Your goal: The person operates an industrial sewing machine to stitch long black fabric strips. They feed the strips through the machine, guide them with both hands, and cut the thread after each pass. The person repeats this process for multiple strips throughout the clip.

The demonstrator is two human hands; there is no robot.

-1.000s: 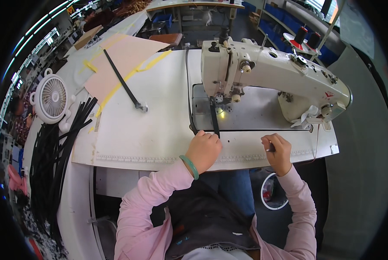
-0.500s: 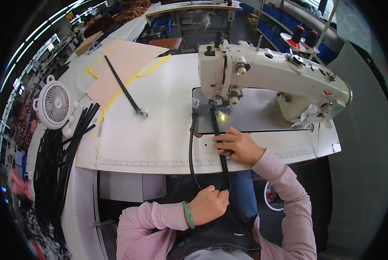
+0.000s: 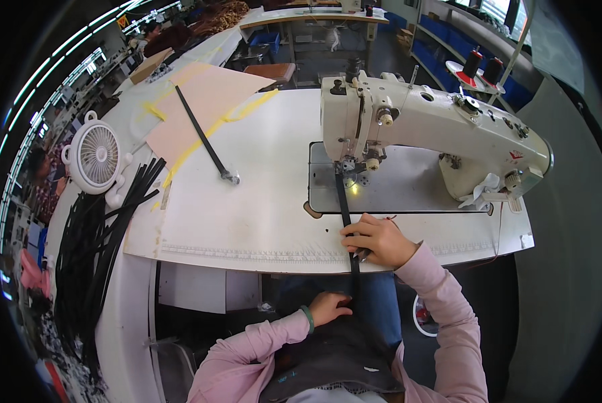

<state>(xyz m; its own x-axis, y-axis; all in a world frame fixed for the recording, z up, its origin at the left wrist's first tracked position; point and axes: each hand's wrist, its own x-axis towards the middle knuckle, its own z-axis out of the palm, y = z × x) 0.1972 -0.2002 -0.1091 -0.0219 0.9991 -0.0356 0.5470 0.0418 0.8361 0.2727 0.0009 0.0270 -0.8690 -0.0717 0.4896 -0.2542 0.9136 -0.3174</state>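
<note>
A long black strip [image 3: 344, 201] runs from the presser foot of a white sewing machine [image 3: 448, 121] across the metal bed [image 3: 401, 188], over the table edge and down toward my lap. My right hand [image 3: 381, 242] is on the strip near the front edge, fingers curled over it, with a small dark metal tool [image 3: 362, 254] partly hidden beneath them. Lower down, my left hand [image 3: 329, 307] is beside the hanging strip, thumb apart from the loosely bent fingers.
At left are a white fan [image 3: 93, 153], a bundle of black strips [image 3: 89, 262] and pink card [image 3: 180, 127] with yellow tape and a loose strip [image 3: 200, 133] on it. Behind the machine stand thread cones [image 3: 472, 67], blue shelving and another table [image 3: 314, 17].
My left hand has dropped from the table to my lap and loosened. My right hand has moved left onto the strip. The second cord left of the strip no longer shows on the table.
</note>
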